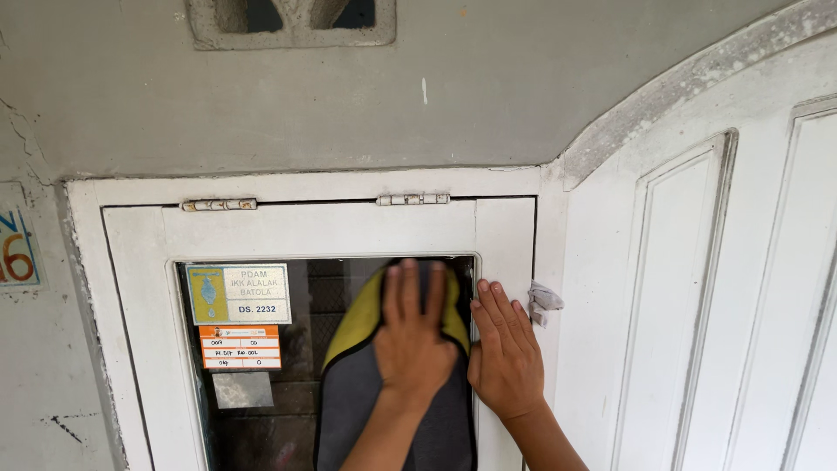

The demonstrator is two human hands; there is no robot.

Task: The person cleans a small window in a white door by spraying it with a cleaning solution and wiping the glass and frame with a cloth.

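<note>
A person's two bare hands work at a small white-framed window w/ a dark glass pane [261,419], seen from a head-worn camera. Far left of both hands, a cracked grey wall [44,366] carries part of a blue-edged number plate [16,249]. Still left of the hands, three stickers sit on the glass: a yellow-and-white label [239,295] up top, an orange-and-white one [240,347] under it, a plain grey patch [242,390] lowest. The left hand [411,344], fingers spread flat and pointing up, presses a grey-and-yellow cloth [366,323] against the pane; the cloth lies under the palm & hangs below the wrist, its yellow edge showing above-left of the fingers. Hand is open, pinning rather than gripping. Just beside it, the right hand [506,358] rests open and flat on the white window frame [506,235], fingers together, holding nothing. Above both hands, two painted hinges [412,199] run along the frame's top. Right of the right hand's fingertips, a small grey latch [544,301] sticks out; beyond it stands a white panelled door [697,305] under an arched surround.
</note>
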